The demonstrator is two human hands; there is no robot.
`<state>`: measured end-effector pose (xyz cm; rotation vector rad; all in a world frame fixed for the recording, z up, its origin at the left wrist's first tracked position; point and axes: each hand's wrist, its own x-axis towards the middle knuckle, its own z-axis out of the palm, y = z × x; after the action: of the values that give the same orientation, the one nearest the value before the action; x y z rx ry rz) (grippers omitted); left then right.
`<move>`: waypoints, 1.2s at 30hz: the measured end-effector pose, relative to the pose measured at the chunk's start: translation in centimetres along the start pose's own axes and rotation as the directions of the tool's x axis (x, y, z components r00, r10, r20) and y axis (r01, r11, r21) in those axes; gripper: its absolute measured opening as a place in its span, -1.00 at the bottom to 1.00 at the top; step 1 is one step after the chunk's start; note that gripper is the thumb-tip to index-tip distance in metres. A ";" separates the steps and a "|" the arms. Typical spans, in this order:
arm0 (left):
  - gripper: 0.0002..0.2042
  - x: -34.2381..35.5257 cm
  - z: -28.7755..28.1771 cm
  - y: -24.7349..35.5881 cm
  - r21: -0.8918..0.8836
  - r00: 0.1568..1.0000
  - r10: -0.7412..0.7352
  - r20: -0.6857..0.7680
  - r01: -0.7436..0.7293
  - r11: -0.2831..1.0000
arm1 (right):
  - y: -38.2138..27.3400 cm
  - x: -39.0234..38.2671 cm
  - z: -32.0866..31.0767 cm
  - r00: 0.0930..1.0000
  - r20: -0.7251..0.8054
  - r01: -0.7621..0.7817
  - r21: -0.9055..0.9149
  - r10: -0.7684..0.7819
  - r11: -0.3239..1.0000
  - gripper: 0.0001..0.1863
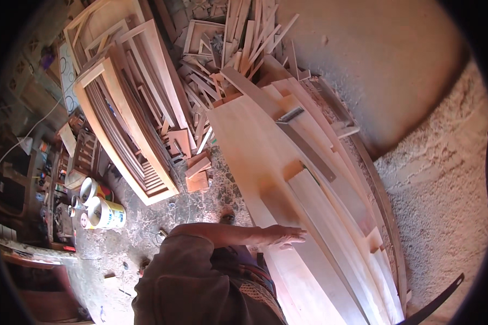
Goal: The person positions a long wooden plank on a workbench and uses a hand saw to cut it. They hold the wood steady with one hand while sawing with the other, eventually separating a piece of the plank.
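Long pale boards (238, 138), stacked and overlapping, fill the space beneath and around the person's left hand (282, 235), running from about 11 o'clock of it round to 5. The flat boards lie lengthwise, one slightly raised above another.

Slatted wooden frames (131, 111), like doors or shutters, lean together at 10 o'clock. A heap of wood offcuts (249, 40) sprawls at 12 o'clock, past the boards' far end. At 4 o'clock, by the lower edge of the view, a dark, narrow blade (439, 300) slants upward; its other end is cut off. Pails (113, 218), white with coloured sides, stand on the floor (162, 214) at 9 o'clock.

A square-like measuring tool (312, 151) lies on the boards between 12 and 1 o'clock, its long grey arm angled along them. The left hand reaches across, palm down, its fingers outstretched and gripping nothing; I cannot tell whether it touches the wood. The right hand is out of view. Smallest, a wooden block (373, 240) sits on the boards at 3 o'clock.
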<state>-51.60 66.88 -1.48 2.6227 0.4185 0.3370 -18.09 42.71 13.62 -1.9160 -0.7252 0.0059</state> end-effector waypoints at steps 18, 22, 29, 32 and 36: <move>-0.77 -27.8 -12.5 -17.2 -0.991 0.058 -0.995 0.077 0.111 -0.070 | -31.2 -14.2 28.1 0.652 0.568 -0.333 0.809 -0.502 0.484 -0.12; -0.72 -31.4 -13.0 -19.7 -0.993 -0.038 -0.996 0.079 0.087 -0.082 | -34.4 -15.2 31.8 0.664 0.541 -0.032 0.711 -0.516 0.703 -0.18; -0.76 -30.3 -16.3 -26.1 -0.992 -0.152 -0.986 0.069 -0.111 -0.052 | -37.6 -14.2 37.0 0.469 0.698 0.245 0.484 -0.540 0.840 -0.44; -0.77 -29.0 -18.6 -30.7 -0.982 -0.167 -0.984 0.061 -0.186 -0.030 | -38.5 -14.4 40.0 0.407 0.635 0.410 0.515 -0.656 0.753 -0.46; -0.75 -28.0 -20.7 -37.0 -0.967 -0.239 -0.970 0.044 -0.255 0.019 | -39.8 -16.0 44.2 0.385 0.716 0.236 0.534 -0.583 0.812 -0.41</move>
<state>-92.37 96.88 -5.80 0.1950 1.4462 1.4177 -64.35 82.61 21.40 -1.2107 -1.7676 0.8017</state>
